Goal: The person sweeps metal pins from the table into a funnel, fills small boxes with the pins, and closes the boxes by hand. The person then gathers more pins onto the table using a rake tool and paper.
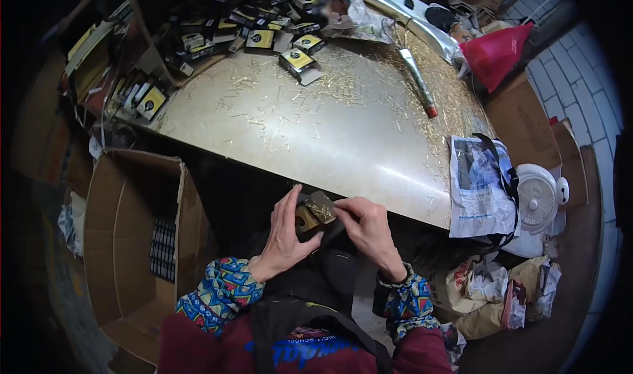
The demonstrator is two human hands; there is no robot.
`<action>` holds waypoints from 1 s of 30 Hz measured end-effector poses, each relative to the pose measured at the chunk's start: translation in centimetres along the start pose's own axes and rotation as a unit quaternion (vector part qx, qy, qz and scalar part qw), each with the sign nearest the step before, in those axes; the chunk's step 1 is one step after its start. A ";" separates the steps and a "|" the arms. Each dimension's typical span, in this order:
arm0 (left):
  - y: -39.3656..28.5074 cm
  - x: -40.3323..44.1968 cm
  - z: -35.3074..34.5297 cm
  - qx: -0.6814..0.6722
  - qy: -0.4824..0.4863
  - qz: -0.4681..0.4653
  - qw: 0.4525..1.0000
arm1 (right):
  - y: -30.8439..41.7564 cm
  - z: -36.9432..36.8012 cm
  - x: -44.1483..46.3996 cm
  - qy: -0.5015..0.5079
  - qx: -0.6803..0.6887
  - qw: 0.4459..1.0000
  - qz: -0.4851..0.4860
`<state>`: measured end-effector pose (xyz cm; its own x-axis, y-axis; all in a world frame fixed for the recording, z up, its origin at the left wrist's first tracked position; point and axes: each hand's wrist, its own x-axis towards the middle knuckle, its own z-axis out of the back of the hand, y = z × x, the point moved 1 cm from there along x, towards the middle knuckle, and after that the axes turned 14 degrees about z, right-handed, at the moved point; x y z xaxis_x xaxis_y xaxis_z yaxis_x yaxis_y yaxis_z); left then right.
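My left hand (283, 239) is wrapped round a small black and yellow cardboard box (304, 220), held just in front of the table's near edge. Thin gold-coloured metal pieces (321, 210) show at the box's open end. My right hand (370, 231) pinches at the right side of that open end, thumb and forefinger together. Its fingertips hide whether they grip the flap or a metal piece. More gold bent wire pieces (290, 127) lie scattered over the metal tabletop (356, 166).
Several black and yellow boxes (299, 64) are heaped at the back left. A large carton (132, 176) at lower left holds stacked dark boxes (162, 249). On the right are a tube-like tool (419, 84), newspaper (476, 206), a white fan (537, 199) and a pink bag (494, 56).
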<state>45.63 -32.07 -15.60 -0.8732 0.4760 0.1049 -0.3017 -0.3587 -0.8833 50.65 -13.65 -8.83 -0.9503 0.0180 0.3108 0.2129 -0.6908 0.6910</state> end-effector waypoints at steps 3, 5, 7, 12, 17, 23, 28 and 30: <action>-0.3 -0.1 0.3 0.017 0.005 0.008 1.000 | -0.2 0.9 0.6 -0.017 0.007 1.000 -0.004; -0.6 0.1 0.5 0.028 -0.006 0.006 1.000 | -0.5 1.0 0.8 -0.033 0.019 0.999 -0.022; -0.7 0.3 0.4 0.029 -0.010 -0.002 1.000 | -0.1 1.5 1.2 -0.023 0.049 0.997 -0.047; -1.3 1.0 0.8 0.008 0.004 0.018 1.000 | 0.0 1.7 1.2 0.022 0.103 0.992 -0.075; -1.4 1.6 0.7 -0.169 0.056 0.144 0.973 | -0.2 2.0 0.9 0.057 0.259 0.964 0.010; -2.0 1.6 1.1 -0.140 0.074 0.146 0.977 | -0.5 -1.3 0.4 -0.054 0.287 0.955 -0.057; -2.1 1.6 1.3 -0.056 -0.008 0.088 0.995 | 1.0 -2.1 0.9 -0.121 0.018 0.982 0.142; -2.0 1.4 1.0 -0.012 -0.038 0.049 0.998 | 0.7 -2.7 0.7 -0.091 0.013 0.984 0.150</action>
<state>44.59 -31.48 -13.17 -0.9249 0.3766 0.0522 -0.2057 -0.3802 -0.9018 49.52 -16.07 -9.83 -0.7878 -0.0530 0.6136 0.4856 -0.6664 0.5658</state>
